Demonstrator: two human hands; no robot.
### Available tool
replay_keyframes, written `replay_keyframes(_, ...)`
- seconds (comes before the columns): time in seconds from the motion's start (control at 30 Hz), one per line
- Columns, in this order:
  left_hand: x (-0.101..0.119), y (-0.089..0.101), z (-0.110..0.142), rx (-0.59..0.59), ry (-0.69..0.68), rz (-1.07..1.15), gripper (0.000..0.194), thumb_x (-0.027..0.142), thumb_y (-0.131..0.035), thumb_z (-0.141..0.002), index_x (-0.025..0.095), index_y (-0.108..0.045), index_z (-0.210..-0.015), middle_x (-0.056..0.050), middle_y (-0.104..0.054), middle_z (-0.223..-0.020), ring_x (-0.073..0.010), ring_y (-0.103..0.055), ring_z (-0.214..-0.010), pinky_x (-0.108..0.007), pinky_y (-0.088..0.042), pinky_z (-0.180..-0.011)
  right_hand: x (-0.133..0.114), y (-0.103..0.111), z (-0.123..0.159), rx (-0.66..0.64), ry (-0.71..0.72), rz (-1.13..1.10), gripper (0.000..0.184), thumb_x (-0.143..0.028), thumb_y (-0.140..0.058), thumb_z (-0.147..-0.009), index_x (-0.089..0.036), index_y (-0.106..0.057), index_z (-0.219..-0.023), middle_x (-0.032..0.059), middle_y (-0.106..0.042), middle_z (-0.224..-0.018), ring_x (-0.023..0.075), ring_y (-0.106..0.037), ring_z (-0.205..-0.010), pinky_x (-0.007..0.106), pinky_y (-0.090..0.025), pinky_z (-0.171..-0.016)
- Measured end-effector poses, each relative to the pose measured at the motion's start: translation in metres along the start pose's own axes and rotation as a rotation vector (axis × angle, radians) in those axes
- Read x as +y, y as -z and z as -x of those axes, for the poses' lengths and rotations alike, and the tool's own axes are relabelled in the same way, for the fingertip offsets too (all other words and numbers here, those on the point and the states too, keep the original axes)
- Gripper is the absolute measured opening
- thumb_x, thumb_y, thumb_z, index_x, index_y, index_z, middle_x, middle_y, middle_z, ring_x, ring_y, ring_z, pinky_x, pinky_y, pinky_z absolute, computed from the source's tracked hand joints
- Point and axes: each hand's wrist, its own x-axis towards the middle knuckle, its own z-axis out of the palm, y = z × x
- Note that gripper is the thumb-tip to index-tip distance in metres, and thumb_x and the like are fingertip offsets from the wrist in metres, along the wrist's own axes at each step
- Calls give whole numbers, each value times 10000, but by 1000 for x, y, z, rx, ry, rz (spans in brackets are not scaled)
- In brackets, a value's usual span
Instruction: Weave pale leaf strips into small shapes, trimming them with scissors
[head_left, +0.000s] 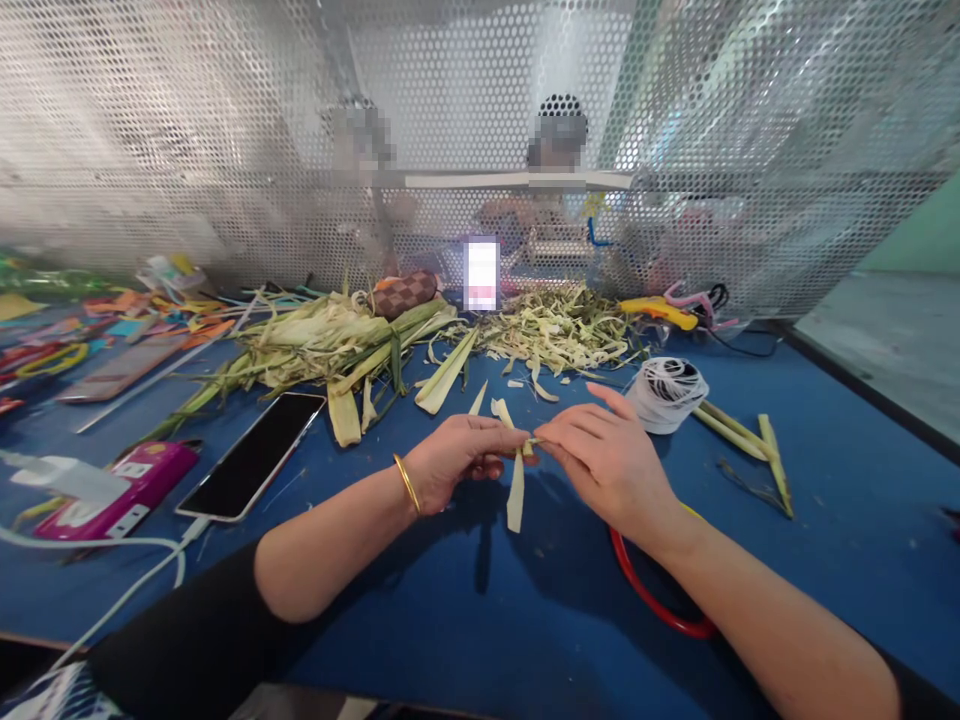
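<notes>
Both hands meet above the blue table [465, 620]. My left hand [459, 457], with a gold bangle on its wrist, is closed in a pinch on a pale leaf strip [515, 495] that hangs down from the fingers. My right hand [607, 455] pinches the same strip at its top end, fingertips touching those of the left. A red ring [645, 595] lies on the table under my right wrist. A spool of white string [667, 392] sits just beyond my right hand.
A heap of green and pale leaves [337, 345] and shredded trimmings [559, 330] lies at the back. A black phone [251, 455], a pink device [120, 490] and a white cable [112, 545] are on the left. Cut leaf strips [750, 435] lie right. A perforated metal screen [225, 150] stands behind, with people beyond it.
</notes>
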Motion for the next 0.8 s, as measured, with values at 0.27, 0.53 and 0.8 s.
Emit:
replay_keyframes(0.27, -4, -7, -2, 150, -120, -68, 188, 294, -757, -602, 131, -690, -667, -35, -677, -679, -63, -429, -519, -220, -304, -505, -5, -2, 1, -29, 24, 31, 244, -178, -461, -921, -195, -659, -780, 14, -672, -732, 159, -607, -757, 401, -314, -1000)
replay_keyframes(0.53, -3, -6, -1, 100, -55, -51, 259, 372, -734, -629, 133, -686, -715, -67, -702, -774, -69, -468, -523, -226, -300, -507, -7, 0, 0, -89, -49, 31, 262, -184, -414, -928, -198, -644, -803, 34, -678, -785, 174, -598, -777, 412, -310, -1001)
replay_keyframes(0.8, -2, -9, 2, 114, -77, -86, 215, 330, -738, -624, 133, -673, -682, -38, -667, -684, -67, -449, -513, -223, -295, -496, -6, -2, -2, -233, -401, -372, 137, -187, -508, -861, -201, -591, -752, -9, -633, -709, 147, -565, -694, 278, -406, -693)
